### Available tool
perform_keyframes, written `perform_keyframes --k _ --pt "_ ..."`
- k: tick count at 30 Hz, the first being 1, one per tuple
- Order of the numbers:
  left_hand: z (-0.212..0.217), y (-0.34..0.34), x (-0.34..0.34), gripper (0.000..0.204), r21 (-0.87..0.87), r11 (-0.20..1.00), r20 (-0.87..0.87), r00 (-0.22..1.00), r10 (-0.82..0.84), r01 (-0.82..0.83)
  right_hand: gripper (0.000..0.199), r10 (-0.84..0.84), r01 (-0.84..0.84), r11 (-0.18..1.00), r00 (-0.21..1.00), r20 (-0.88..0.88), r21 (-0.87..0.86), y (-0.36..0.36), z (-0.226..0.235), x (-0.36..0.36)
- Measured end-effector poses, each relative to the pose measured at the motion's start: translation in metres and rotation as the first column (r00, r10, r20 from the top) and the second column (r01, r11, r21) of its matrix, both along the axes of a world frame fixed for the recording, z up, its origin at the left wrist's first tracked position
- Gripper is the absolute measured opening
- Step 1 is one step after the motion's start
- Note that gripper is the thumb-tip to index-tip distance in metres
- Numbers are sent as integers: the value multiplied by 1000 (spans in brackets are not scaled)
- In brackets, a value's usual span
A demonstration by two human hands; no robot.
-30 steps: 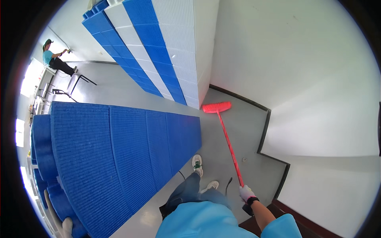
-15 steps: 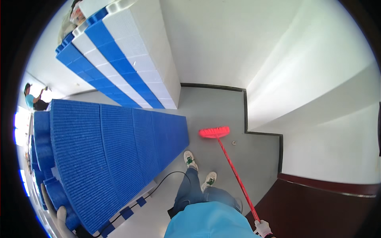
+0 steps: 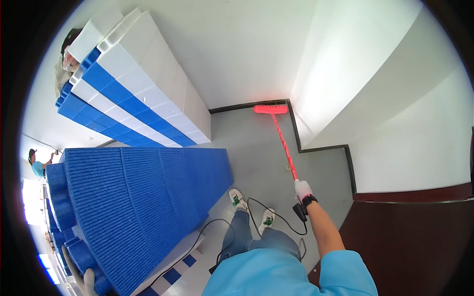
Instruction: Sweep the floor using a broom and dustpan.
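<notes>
My right hand [image 3: 302, 190], in a white glove, is shut on the end of a red broom handle [image 3: 284, 145]. The arm reaches forward from a light blue sleeve. The broom's red brush head [image 3: 270, 109] rests on the grey floor [image 3: 256, 148], against the black skirting where the white wall meets a corner. My left hand [image 3: 88, 280], also gloved, shows only partly at the lower left edge, beside a tall stack of blue plastic pallets [image 3: 143, 207]. Its grip is unclear. My white shoes [image 3: 238, 199] stand just behind the broom.
A leaning stack of blue and white pallets [image 3: 133, 98] fills the far left against the wall. A black cable [image 3: 276, 217] loops from my right wrist over the floor. A dark brown panel [image 3: 414, 237] is at right. Another person [image 3: 35, 164] works far off at left.
The broom head has moved away from me, from mid-floor up to the skirting at the far wall. My right arm has stretched forward with it, and the view has tilted upward.
</notes>
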State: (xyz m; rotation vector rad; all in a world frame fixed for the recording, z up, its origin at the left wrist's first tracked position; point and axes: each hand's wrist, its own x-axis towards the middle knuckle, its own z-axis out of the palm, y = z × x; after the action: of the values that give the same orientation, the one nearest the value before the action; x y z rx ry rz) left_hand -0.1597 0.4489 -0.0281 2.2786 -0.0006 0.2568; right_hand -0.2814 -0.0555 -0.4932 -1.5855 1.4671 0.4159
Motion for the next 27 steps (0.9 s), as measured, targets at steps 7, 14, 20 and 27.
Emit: perform_keyframes --k 7,14,20,27 --pt "10 -22 0 70 162 986 127 990 -56 36 50 60 -39 988 989 -138 148 62 -16 -140" --pt "8 -71 23 82 15 999 23 999 -37 37 49 110 -69 978 973 -202 199 158 75 -363" --pt "7 -89 67 82 -138 990 -11 999 -40 38 44 85 27 972 888 -452 235 184 158 -418" --pt "10 -87 100 74 -74 993 71 993 -91 96 43 291 -297 955 928 -233 7 128 102 -365"
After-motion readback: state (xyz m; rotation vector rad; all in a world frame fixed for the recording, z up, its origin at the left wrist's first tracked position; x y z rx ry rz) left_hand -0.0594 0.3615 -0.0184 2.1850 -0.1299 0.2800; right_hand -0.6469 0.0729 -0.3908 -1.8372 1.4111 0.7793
